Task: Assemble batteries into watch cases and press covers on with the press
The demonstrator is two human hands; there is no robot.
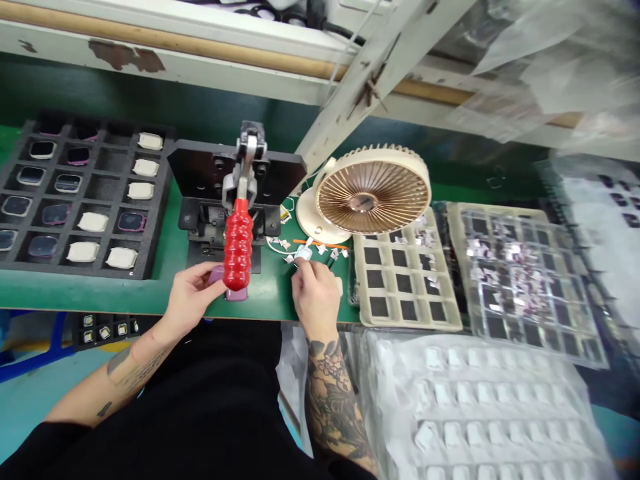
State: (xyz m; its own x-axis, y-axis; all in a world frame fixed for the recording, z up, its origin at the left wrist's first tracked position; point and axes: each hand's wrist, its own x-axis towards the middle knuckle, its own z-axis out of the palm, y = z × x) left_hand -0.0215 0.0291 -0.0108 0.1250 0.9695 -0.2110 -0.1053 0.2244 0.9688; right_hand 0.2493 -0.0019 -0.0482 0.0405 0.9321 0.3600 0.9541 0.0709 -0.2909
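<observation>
My left hand [193,297] pinches a small purple case [216,275] at the front of a black clamp press, partly behind its red ribbed handle [238,250]. Below the handle, a purple piece [237,294] lies near the bench edge. My right hand [316,290] is closed, palm down on the green bench [270,290], its fingertips at a small pale blue-white item [303,253]. What those fingers grip is too small to make out. Small white-and-pink bits and an orange stick [320,245] lie just beyond the right hand.
A black foam tray [159,230] of watch-like cases stands at left. Behind my right hand is a cream fan [373,200]. Compartment trays [410,322] stand at right, with bagged white parts [480,393] below them. A metal post [350,100] rises behind the fan.
</observation>
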